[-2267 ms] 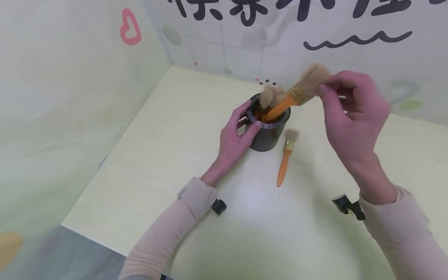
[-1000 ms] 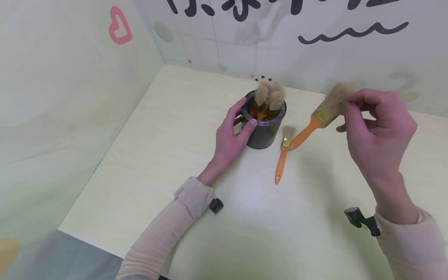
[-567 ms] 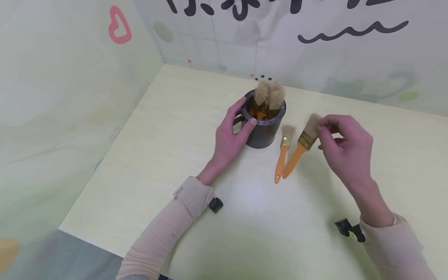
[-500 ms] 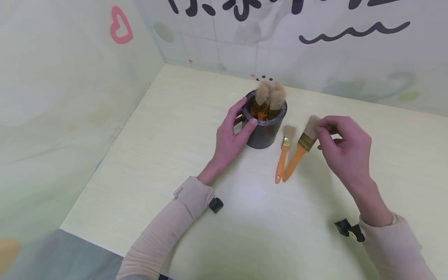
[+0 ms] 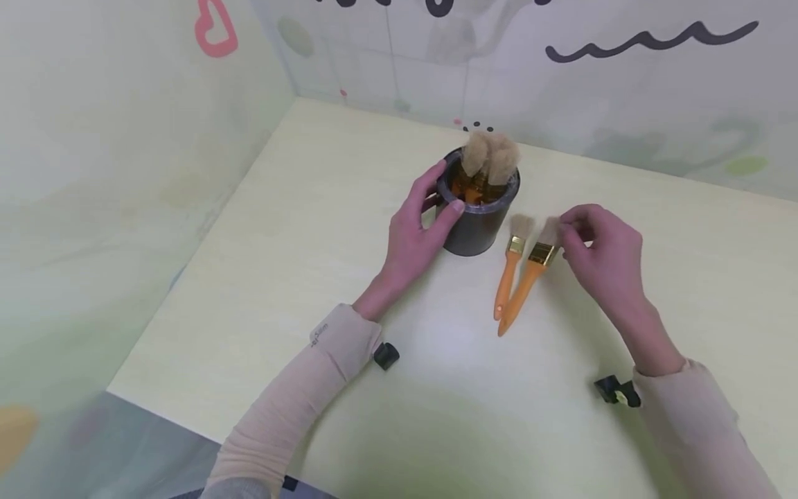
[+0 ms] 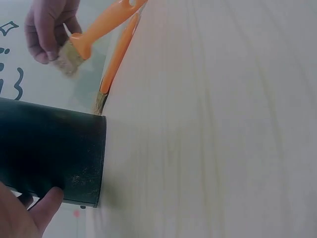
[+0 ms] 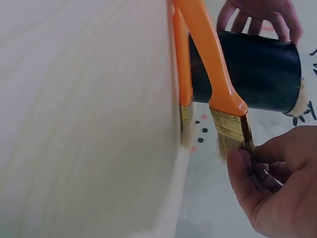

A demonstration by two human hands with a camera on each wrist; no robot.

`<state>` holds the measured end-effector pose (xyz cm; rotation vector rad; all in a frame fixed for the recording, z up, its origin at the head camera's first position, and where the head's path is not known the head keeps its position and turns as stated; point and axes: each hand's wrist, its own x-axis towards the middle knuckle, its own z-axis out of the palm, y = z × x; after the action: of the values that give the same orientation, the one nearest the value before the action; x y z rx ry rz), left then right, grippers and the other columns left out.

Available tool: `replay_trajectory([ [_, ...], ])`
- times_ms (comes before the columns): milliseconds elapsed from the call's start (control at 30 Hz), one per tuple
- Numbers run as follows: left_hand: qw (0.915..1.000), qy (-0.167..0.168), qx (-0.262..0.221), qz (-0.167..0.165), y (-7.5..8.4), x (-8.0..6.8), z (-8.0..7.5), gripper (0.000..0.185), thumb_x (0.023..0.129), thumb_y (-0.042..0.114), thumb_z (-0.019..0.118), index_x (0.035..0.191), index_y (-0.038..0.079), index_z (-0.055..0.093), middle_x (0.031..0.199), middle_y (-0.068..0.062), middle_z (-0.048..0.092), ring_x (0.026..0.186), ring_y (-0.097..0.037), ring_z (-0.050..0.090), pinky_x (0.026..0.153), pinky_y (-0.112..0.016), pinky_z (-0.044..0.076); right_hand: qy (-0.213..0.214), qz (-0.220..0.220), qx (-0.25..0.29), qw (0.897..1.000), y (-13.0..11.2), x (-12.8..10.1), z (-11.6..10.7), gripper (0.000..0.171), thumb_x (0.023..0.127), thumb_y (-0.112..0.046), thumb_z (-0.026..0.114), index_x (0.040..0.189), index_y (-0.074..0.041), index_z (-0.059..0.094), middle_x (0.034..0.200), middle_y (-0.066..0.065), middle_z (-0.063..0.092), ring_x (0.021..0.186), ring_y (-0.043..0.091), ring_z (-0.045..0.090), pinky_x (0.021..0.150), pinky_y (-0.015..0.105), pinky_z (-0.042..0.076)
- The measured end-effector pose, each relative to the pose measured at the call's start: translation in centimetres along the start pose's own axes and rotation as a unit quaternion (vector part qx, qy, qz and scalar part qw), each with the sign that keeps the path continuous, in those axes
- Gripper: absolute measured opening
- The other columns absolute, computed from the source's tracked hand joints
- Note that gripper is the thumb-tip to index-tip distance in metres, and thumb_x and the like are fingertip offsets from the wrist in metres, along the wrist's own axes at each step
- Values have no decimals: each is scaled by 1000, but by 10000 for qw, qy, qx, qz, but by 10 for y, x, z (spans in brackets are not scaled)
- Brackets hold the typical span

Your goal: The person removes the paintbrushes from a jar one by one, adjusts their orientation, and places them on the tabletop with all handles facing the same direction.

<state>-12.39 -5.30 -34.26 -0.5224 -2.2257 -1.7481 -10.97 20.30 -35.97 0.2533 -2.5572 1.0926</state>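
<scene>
My left hand (image 5: 411, 239) grips the dark cylindrical can (image 5: 470, 232), thumb at the near rim and fingers round the far side. Several more brushes (image 5: 489, 156) stand in the can, bristles up, their orange handles partly hidden inside. By the bristles, my right hand (image 5: 603, 256) pinches a wide paintbrush (image 5: 519, 298) with an orange handle and brass-coloured ferrule. In the right wrist view this wide paintbrush (image 7: 218, 69) slants, its bristle end raised off the table. A narrower paintbrush (image 5: 508, 277) lies flat just left of it, close to the can.
The pale table (image 5: 424, 409) runs back to a printed wall (image 5: 623, 104) with dark lettering. Another wall (image 5: 125, 173) stands along the left side, and the table's front edge shows at lower left. Each sleeve carries a small black wrist device (image 5: 386, 355).
My right hand has drawn the wide paintbrush out of the can, swung it right, then lowered it beside the narrower one. The left hand keeps its hold on the can.
</scene>
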Motion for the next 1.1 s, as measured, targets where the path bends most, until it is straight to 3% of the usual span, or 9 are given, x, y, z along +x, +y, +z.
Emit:
replay_trajectory([
  [333, 9999, 105, -71, 51, -4, 0, 3, 54, 92, 8, 59, 142, -2, 42, 143, -19, 48, 120, -35, 56, 101, -48, 47, -623, 1020, -293, 9924, 21, 8, 9, 15, 92, -9, 54, 99, -1, 65, 81, 14, 65, 54, -1, 53, 46, 15, 45],
  [533, 9996, 104, -248, -39, -5, 0, 6, 54, 92, 10, 60, 143, 0, 42, 144, -16, 48, 120, -30, 56, 103, -47, 46, -626, 1042, -377, 9919, 27, 11, 10, 16, 92, -9, 54, 100, 0, 65, 83, 15, 65, 55, 3, 52, 47, 14, 43],
  [867, 9997, 89, -238, 48, -3, 0, 3, 54, 92, 8, 60, 142, -3, 42, 143, -20, 47, 119, -37, 55, 101, -51, 46, -558, 1088, -543, 9910, 28, 19, 18, 17, 93, -11, 54, 98, 1, 64, 82, 18, 66, 55, 5, 51, 47, 16, 40],
  [1100, 9994, 148, -314, 69, -4, 0, 2, 54, 91, 7, 60, 141, -4, 43, 139, -22, 50, 117, -39, 56, 101, -53, 45, -727, 1321, -788, 9854, 32, 23, 20, 17, 90, -8, 53, 97, 3, 64, 84, 20, 66, 65, 23, 57, 56, 28, 43],
])
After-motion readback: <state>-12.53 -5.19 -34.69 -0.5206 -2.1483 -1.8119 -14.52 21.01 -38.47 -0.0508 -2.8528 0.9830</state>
